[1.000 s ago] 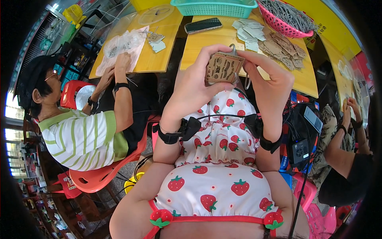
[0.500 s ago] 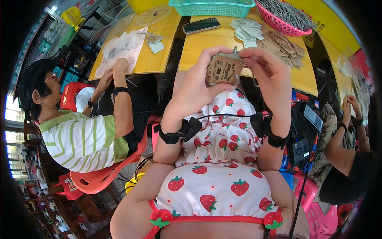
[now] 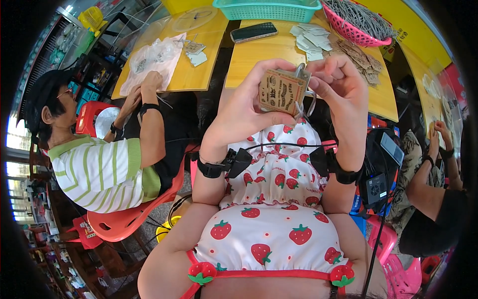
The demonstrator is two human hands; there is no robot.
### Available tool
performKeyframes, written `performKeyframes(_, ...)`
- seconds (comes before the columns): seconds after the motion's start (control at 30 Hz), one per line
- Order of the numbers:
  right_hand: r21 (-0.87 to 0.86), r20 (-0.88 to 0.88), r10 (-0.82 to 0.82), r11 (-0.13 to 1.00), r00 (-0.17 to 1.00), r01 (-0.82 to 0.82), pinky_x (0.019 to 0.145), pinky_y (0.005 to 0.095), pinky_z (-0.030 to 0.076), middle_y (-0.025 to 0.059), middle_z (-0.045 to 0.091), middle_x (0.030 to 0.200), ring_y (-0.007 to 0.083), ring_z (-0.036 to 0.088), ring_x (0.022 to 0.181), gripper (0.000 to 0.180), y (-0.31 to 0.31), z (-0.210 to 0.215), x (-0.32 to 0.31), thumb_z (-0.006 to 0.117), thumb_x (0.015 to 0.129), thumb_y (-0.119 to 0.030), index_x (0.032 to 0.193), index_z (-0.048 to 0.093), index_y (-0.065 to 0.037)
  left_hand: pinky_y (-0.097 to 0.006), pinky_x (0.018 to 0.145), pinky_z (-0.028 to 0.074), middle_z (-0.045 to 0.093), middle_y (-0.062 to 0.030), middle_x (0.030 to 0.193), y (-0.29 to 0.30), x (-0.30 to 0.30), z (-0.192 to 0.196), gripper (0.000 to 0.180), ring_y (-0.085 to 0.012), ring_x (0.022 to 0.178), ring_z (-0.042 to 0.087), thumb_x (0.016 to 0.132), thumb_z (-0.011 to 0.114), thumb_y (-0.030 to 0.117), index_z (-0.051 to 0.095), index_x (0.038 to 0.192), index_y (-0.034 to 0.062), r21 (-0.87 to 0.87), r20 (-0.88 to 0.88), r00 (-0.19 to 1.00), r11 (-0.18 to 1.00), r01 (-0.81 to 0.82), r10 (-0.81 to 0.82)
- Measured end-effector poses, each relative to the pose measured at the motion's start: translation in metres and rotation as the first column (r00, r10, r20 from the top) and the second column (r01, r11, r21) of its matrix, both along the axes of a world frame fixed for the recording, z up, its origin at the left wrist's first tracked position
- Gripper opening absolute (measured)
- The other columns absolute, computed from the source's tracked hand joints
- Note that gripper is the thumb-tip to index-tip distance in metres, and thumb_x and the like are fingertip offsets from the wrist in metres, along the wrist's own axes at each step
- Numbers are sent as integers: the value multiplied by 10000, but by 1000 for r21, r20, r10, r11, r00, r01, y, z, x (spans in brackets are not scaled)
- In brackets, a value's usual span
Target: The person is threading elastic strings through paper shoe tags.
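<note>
My left hand [image 3: 244, 104] grips a small brown printed card [image 3: 282, 92] by its edges, thumb along the bottom and fingers over the top. It looks like a kraft-paper tag, perhaps several together. A grey cord [image 3: 300, 107] passes at the card's right edge and loops out beside it. At that edge is my right hand [image 3: 343, 82], its thumb and bent fingers closed around part of the cord. The fingertips partly hide what they pinch. Both hands are raised above my lap, in front of the yellow table [image 3: 259, 57].
On the table lie a phone [image 3: 254, 32], white cards [image 3: 311, 40] and brown cards [image 3: 361, 60]. Behind them stand a teal basket [image 3: 269, 10] and a pink basket [image 3: 351, 30] of grey cords. Co-workers sit left [image 3: 99, 169] and right [image 3: 433, 214].
The card has turned to face me more squarely. My right hand has moved slightly right of its edge, and more of the grey cord shows between the hands.
</note>
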State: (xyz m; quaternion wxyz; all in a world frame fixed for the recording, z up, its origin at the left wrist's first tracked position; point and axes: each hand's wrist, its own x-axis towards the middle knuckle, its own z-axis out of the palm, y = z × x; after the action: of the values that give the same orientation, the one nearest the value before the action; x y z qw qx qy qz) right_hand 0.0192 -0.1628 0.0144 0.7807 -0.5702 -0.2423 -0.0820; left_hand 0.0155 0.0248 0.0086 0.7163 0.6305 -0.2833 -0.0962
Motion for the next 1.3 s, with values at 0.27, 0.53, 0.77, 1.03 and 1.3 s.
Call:
performKeyframes(0.27,-147,76,-194,968,978,203,728,232,508,98,663,907,126,643,830,193,8,6,-11,603,825,59,1014,630,32,-303,811,537,524,-79,1144,0,4,-9,704,-184,984,619,698,687,-136,338,1277,62,82,126,988,991,-104,93)
performKeyframes(0.53,-353,431,-369,771,824,530,690,231,512,81,663,847,147,662,772,177,11,-3,-5,598,784,73,941,651,9,-278,832,516,528,-73,1135,-4,1,-13,675,-146,990,591,695,692,-119,381,1262,76,208,263,939,937,-281,224)
performKeyframes(0.77,-433,357,-361,753,861,495,667,246,512,83,652,817,152,662,761,128,7,-5,0,595,797,62,913,627,19,-288,845,500,517,-74,1166,-6,2,-11,665,-127,1018,568,687,708,-88,402,1257,64,252,305,926,919,-302,220)
performKeyframes(1.03,-104,11,-66,992,998,67,782,237,503,77,644,909,124,627,888,171,0,2,2,580,831,89,997,573,47,-280,855,508,512,-56,1166,0,7,-9,709,-137,1032,567,670,719,-114,382,1266,70,155,159,978,975,-158,133)
performKeyframes(1.3,-19,-30,-64,998,997,64,769,227,509,86,648,939,118,615,909,197,0,-6,8,622,816,71,971,523,0,-279,838,516,526,-54,1140,0,6,-4,733,-134,1007,584,664,718,-122,362,1280,55,24,-2,1000,1000,-14,14)
